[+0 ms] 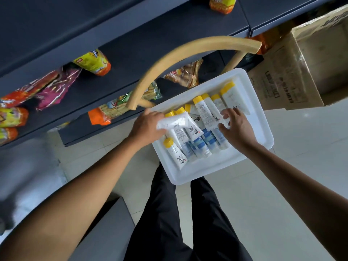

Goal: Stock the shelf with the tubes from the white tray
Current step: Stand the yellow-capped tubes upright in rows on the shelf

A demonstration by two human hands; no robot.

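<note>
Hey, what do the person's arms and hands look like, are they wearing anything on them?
The left forearm and right forearm are bare, no sleeves in view. The left hand and right hand have no gloves, and no watch, bracelet or ring shows.

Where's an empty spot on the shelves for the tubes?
The top shelf is bare left of the orange packet. The next shelf has room between the pink bag and the brownish bag. The far left is crowded with snack bags; the white tray is packed with tubes. The left hand holds a tube.
</note>
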